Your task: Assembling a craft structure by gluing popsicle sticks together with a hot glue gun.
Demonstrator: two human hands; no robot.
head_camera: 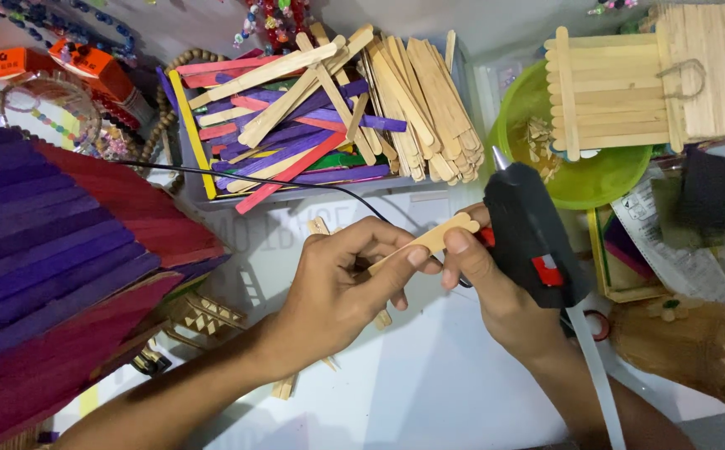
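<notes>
**Hands at the craft table: stick and glue gun held**

Left hand (337, 287): closed in a pinch on a pale, flat wooden craft stick (429, 237), gripped between thumb and fingers near mid-length, rounded end pointing up and to the right. Right hand (487, 283): wrapped around a black hot glue gun with a red trigger (533, 242), silver nozzle pointing up and away; thumb touching the stick's far end. Stick held above the white tabletop (429, 383), between both hands, just beside the gun's body.

Beneath the left hand: a few more plain wooden sticks (329, 333) lying on the table. Black cable (296, 179) running from the left edge toward the hands.

Further out: clear tray of purple, red, yellow and plain sticks (329, 108) at top centre. Green plastic bowl (587, 179) to the right of it, partly covered by a panel of glued plain sticks (620, 92). Purple and red ridged stick structure (54, 267) at left. Orange boxes (87, 67) and beaded strings (150, 125) at top left.
</notes>
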